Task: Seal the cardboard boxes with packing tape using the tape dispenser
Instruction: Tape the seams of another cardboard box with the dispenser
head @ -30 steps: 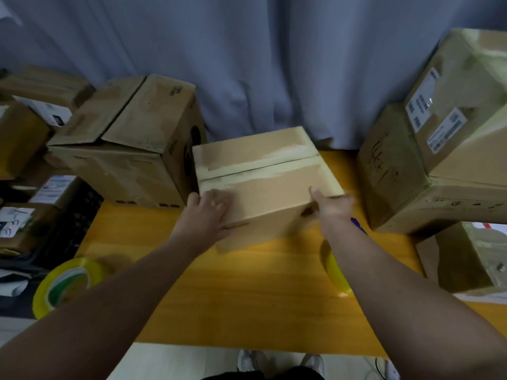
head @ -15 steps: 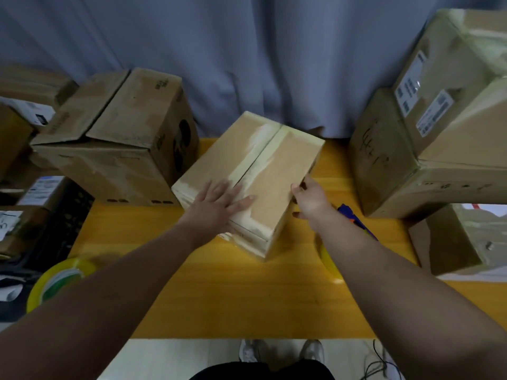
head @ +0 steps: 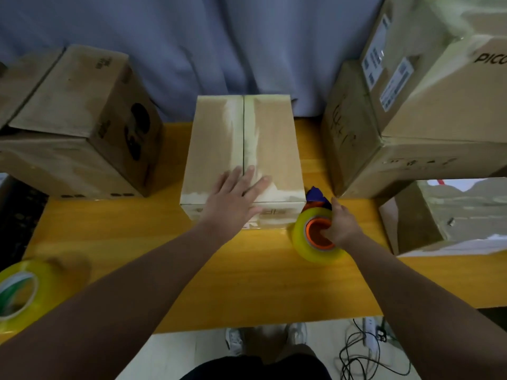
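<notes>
A closed cardboard box (head: 216, 138) stands in the middle of the yellow table (head: 225, 283), its top seam running away from me with old tape marks along it. My left hand (head: 236, 193) lies flat on the box's near top edge, fingers straight. To the right of the box sits the tape dispenser (head: 315, 239), a yellow tape roll on an orange hub with a blue part behind it. My right hand (head: 341, 229) grips it, fingers curled into the orange hub.
A large cardboard box (head: 82, 127) stands on the left, stacked boxes (head: 411, 111) on the right, another box (head: 450, 215) at the near right. A spare yellow tape roll (head: 19, 292) lies at the table's near left. Cables (head: 362, 352) trail on the floor. A grey curtain hangs behind.
The box was turned so its seam now points away from me. My right hand left the box's side and took hold of the tape dispenser; my left hand stayed on top.
</notes>
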